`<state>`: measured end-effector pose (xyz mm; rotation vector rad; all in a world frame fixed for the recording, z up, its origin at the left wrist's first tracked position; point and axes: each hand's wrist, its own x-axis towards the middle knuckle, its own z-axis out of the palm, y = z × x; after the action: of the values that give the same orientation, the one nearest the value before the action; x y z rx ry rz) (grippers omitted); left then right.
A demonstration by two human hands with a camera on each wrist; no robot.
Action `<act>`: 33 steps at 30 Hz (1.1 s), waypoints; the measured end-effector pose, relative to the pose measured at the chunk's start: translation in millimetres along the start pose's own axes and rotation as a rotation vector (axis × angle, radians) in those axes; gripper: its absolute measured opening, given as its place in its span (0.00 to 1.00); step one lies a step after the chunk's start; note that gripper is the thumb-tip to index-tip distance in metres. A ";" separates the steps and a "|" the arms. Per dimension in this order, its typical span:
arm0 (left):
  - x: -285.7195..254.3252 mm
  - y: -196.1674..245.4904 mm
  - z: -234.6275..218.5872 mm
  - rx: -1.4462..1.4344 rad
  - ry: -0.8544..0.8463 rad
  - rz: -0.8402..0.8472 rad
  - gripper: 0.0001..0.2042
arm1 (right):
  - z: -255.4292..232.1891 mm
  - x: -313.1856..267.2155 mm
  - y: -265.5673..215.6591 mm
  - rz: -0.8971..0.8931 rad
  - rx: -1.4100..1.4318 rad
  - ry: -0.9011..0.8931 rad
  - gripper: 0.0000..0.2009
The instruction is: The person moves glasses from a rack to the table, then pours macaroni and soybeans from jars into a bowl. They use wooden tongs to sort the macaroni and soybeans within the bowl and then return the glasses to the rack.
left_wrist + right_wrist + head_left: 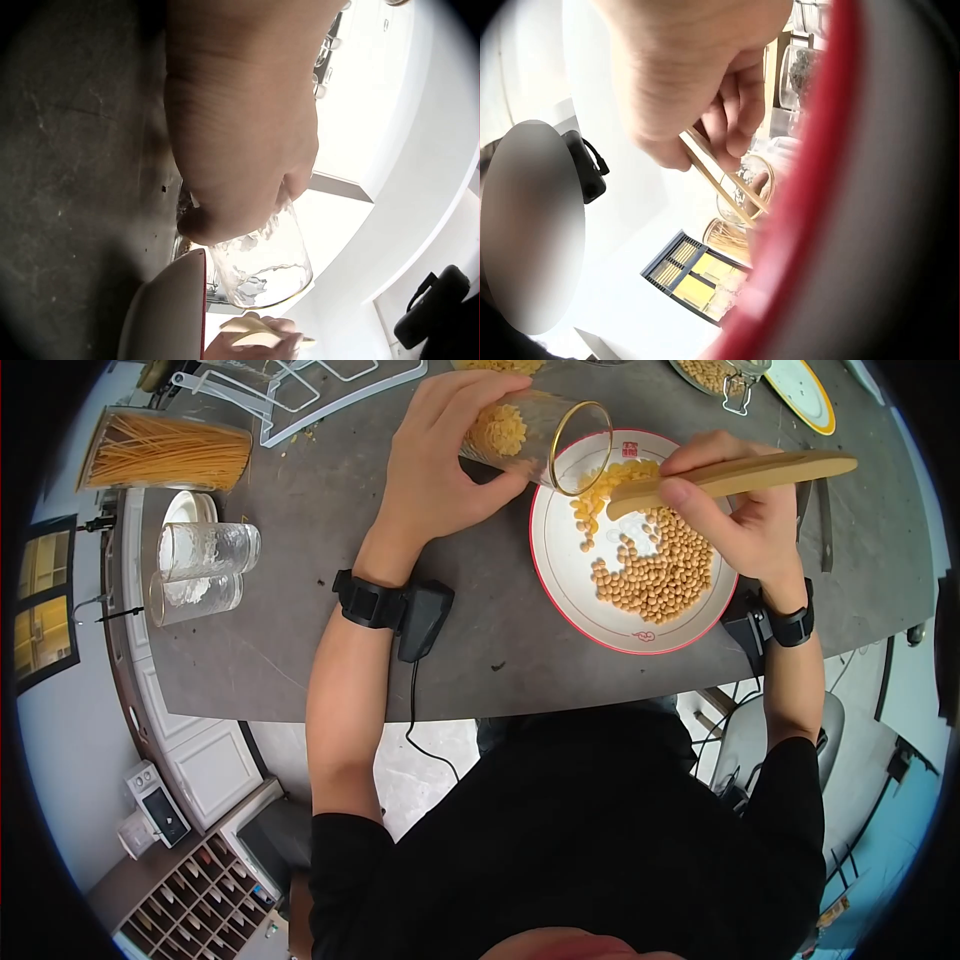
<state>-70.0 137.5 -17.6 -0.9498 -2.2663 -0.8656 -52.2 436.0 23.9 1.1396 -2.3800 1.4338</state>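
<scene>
My left hand [435,475] grips a gold-rimmed glass [542,438], tipped on its side with its mouth over the plate's upper left. Yellow pasta pieces [497,431] lie deep inside it. Between the thumb and fingers of my right hand [745,525] are wooden tongs [740,476], their tips low over the red-rimmed white plate [557,575]. In the right wrist view the two arms of the tongs [718,174] stand slightly apart. Round beige beans [670,575] cover the plate's lower right, and more yellow pasta [590,510] is at its upper left, partly behind the tongs.
On the left lie a container of spaghetti [165,452] and two clear glasses [205,550]. A white wire rack [300,420] stands at the back. At the far right are a clasp-lid jar [710,374] and a yellow-rimmed plate [802,395].
</scene>
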 end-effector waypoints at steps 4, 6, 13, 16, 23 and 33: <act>-1.9 -0.7 0.2 -0.032 0.008 -0.051 0.34 | -0.2 1.0 3.4 -0.029 0.001 -0.066 0.06; -1.8 -1.7 -0.2 -0.028 0.011 -0.056 0.35 | 1.1 4.6 2.3 -0.037 -0.052 -0.140 0.07; -3.1 -2.6 0.4 -0.039 0.005 -0.061 0.35 | 2.5 4.4 4.0 0.023 -0.038 -0.193 0.07; -3.0 -2.8 0.3 -0.036 0.005 -0.054 0.35 | 3.2 3.6 4.6 0.030 -0.013 -0.194 0.08; -2.1 -2.2 0.2 -0.023 0.002 -0.041 0.35 | 4.1 3.0 0.8 -0.052 -0.056 -0.225 0.08; -2.7 -2.8 0.5 -0.023 0.005 -0.047 0.36 | 6.2 4.0 0.4 -0.044 -0.024 -0.187 0.08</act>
<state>-70.5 135.2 -20.8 -0.9073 -2.2875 -0.9151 -53.7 428.9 22.1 1.3657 -2.4688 1.3353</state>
